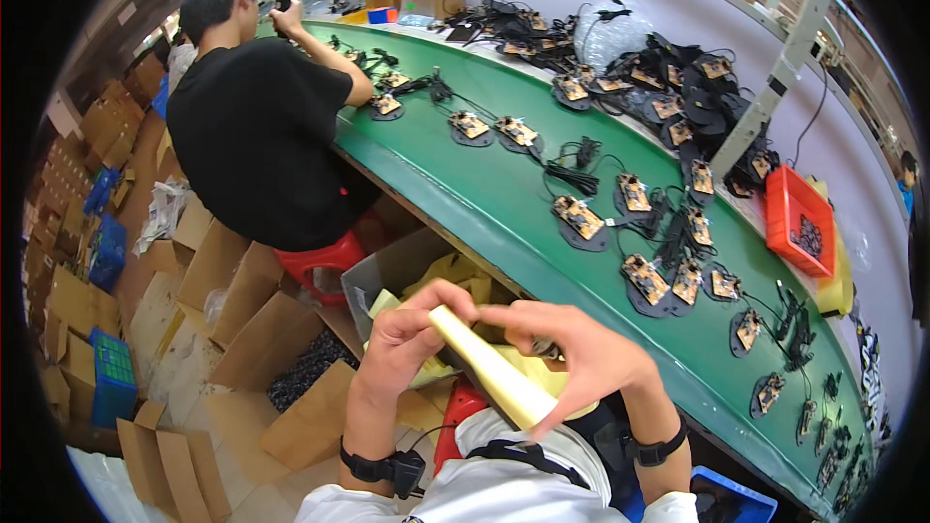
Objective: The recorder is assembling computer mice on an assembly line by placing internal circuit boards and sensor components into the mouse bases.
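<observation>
A pale yellow sheet-like strip (pixel 489 368), dark along its lower left edge, is held in front of my body. My left hand (pixel 402 334) pinches its upper end between thumb and fingers. My right hand (pixel 596 353) spans its right side, with the thumb at the broad lower end and the fingertips reaching toward my left fingers. Whether the strip is one sheet or a stack, I cannot tell. Below and behind my hands lies more yellow material (pixel 455 276) in a grey bin (pixel 373 276), partly hidden by my hands.
A green conveyor belt (pixel 504 232) carries several circuit boards on black bases (pixel 578 218) with black cables. A red bin (pixel 802 223) with small dark parts stands at the right. A co-worker in black (pixel 266 126) sits at the left. Open cardboard boxes (pixel 276 329) cover the floor.
</observation>
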{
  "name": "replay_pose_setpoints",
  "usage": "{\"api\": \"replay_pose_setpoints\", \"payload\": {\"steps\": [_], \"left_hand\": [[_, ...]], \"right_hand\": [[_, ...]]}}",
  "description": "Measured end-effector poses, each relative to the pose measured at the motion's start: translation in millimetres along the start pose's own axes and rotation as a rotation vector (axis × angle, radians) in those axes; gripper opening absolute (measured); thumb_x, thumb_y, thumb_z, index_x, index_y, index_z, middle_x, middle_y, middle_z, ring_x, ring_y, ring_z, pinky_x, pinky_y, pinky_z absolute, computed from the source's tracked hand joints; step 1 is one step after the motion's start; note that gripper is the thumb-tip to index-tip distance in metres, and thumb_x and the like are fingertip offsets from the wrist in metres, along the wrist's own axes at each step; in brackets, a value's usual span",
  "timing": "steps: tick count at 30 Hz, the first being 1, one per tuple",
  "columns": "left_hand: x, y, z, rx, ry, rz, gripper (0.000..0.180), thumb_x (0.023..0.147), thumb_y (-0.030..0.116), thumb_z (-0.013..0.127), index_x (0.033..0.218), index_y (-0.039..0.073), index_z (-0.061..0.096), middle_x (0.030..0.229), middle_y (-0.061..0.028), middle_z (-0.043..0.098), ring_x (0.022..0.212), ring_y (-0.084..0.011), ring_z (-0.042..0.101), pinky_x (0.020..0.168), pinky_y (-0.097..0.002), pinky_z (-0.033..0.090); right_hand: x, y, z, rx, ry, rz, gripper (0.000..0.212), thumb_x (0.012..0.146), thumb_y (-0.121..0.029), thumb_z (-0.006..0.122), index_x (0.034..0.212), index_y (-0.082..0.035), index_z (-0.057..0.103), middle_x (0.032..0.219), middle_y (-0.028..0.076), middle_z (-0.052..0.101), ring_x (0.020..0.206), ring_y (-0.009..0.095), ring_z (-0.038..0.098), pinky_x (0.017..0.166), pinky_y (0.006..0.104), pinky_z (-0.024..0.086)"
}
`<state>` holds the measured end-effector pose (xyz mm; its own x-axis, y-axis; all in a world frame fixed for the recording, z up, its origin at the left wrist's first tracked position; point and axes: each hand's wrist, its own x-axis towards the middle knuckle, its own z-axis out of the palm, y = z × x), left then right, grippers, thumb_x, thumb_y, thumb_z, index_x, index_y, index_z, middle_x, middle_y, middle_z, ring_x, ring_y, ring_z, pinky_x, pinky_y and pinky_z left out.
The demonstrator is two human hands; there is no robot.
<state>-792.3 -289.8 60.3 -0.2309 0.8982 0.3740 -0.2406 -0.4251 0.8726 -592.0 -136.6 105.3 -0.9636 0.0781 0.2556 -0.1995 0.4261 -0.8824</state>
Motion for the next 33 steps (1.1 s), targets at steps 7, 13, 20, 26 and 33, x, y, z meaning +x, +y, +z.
{"api": "replay_pose_setpoints", "payload": {"steps": [7,13,20,26,33], "left_hand": [[-30.8,28.0,-74.9,0.176,0.578,-0.143,0.015,0.100,0.009,0.067,0.102,-0.006,0.072,0.089,0.0031,0.064,0.084,-0.0053,0.057,0.080,-0.0231,0.046],[-58.2,58.6,-113.5,0.054,0.256,-0.438,0.021,0.093,0.007,0.067,0.109,-0.007,0.073,0.104,-0.0061,0.073,0.093,-0.0119,0.065,0.085,-0.0256,0.050],[-34.8,68.7,-157.0,0.420,-0.054,-0.347,0.024,0.094,0.014,0.072,0.104,-0.007,0.073,0.093,-0.0110,0.076,0.080,-0.0182,0.072,0.073,-0.0294,0.054],[46.2,68.2,-143.6,0.533,-0.736,-0.320,0.022,0.088,0.018,0.081,0.089,-0.002,0.074,0.066,-0.0145,0.065,0.055,-0.0298,0.063,0.051,-0.0358,0.045],[111.7,58.4,-145.0,0.684,-0.943,-0.326,0.030,0.087,0.024,0.082,0.082,-0.003,0.074,0.059,-0.0161,0.060,0.049,-0.0289,0.059,0.048,-0.0354,0.043]], "right_hand": [[61.6,-8.8,30.9,-0.768,0.233,-0.159,0.034,0.073,-0.007,0.070,0.107,0.000,0.071,0.082,0.009,0.053,0.075,0.025,0.061,0.053,0.0383,0.051],[114.7,19.6,32.7,-1.086,0.341,-0.355,0.036,0.072,-0.008,0.072,0.109,-0.005,0.071,0.076,0.003,0.047,0.070,0.020,0.055,0.049,0.0310,0.045],[147.6,25.1,27.2,-0.334,-0.113,-0.150,0.054,0.066,-0.013,0.066,0.117,0.003,0.069,0.079,0.016,0.060,0.071,0.036,0.062,0.063,0.0451,0.052],[176.4,46.8,39.1,-0.128,-0.446,0.097,0.071,0.073,-0.060,0.086,0.093,0.006,0.069,0.070,0.016,0.062,0.060,0.031,0.059,0.058,0.0408,0.047],[163.4,65.1,18.1,-0.083,-0.369,0.141,0.062,0.082,-0.045,0.085,0.056,0.002,0.054,0.047,0.010,0.046,0.042,0.023,0.043,0.046,0.0376,0.034]]}}
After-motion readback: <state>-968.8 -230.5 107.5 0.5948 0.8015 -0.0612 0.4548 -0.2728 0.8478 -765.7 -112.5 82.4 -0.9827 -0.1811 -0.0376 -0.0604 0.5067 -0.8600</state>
